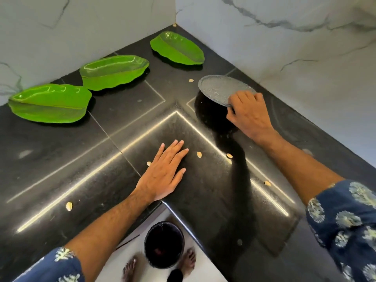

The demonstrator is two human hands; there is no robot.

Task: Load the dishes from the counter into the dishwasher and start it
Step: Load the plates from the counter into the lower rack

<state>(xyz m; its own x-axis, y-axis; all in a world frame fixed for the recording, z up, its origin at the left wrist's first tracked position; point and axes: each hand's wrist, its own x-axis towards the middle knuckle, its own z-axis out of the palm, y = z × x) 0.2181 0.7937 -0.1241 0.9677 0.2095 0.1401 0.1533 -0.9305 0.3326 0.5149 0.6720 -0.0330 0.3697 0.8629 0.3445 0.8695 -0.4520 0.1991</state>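
Right hand (249,115) grips the near edge of a round grey speckled plate (220,89), fingers (244,97) curled over the rim. Plate is tilted, near edge lifted, casting a dark shadow on the black polished stone tabletop (61,159) below it; can't tell whether the far edge touches the surface. It sits in the right leg of the L-shaped corner, close to the white marbled wall (284,37).

Left hand (162,174) lies flat, palm down, on the tabletop near the inner corner edge, fingers straight and together, holding nothing.

Three green leaf-shaped plates on the tabletop, all apart from each other and from both hands: 
- leftmost leaf plate (49,102), along the left wall
- middle leaf plate (114,72), just right of it
- far leaf plate (177,48), near the back corner

Small pale seeds or shell bits are scattered on the tabletop: one (199,154) just right of the left hand, one (69,206) near the left front edge, and others around.

Below the corner: a black round bin (163,244) on the light floor, bare feet (129,269) on either side of it. Both sleeves (345,220) are dark blue with a pale print.

Dishwasher not in view.
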